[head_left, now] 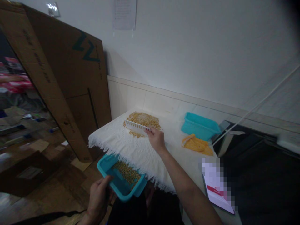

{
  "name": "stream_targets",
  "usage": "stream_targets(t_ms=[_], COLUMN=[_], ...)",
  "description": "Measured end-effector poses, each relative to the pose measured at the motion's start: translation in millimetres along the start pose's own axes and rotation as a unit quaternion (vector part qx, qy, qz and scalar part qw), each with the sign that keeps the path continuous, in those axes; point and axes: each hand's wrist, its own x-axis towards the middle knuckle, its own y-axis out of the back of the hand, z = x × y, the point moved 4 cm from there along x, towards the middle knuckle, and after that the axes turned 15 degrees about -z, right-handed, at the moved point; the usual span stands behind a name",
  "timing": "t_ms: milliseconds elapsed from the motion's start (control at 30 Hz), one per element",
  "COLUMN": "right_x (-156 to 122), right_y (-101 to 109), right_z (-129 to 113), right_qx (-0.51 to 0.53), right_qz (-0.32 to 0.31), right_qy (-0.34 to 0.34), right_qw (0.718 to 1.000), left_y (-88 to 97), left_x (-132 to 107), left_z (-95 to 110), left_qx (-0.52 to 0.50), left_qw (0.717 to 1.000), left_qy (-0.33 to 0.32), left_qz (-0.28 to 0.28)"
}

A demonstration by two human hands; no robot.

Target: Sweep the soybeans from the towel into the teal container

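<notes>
Left hand (98, 194) is holding a turquoise bin (126, 197) under the table edge; right hand (156, 139) is holding a white strip (136, 126) at the beans.
Strip is standing on edge, the main bean pile (146, 118) lying beyond it and a smaller bean patch (136, 134) on the near side, both on a white fringed cloth (117, 142). Fringe is hanging at the bin's far rim; more beans (127, 172) are sitting inside. To the right, a second turquoise bin (199, 127) is resting just behind a yellow cloth (198, 144), with a partly pixelated tablet-like device (214, 186) lying nearer. Tall cardboard box (63, 62) is standing at left.
</notes>
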Motion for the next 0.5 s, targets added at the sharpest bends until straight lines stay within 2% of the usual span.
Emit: stream_targets(t_ms=[233, 500], right_x=[-1.9, -3.1], right_y=[1.7, -3.6], right_z=[-3.2, 3.7], right_qx=[-0.013, -0.017], right_qz=[0.008, 0.007], right_qy=[0.005, 0.009], right_qw=[1.0, 1.0], left_y=[-8.7, -22.3], left_x=[-4.7, 2.7], left_z=[-1.5, -0.9], left_qx=[0.019, 0.024], left_qw=[1.0, 1.0], left_qy=[-0.012, -0.013], left_qz=[-0.013, 0.0])
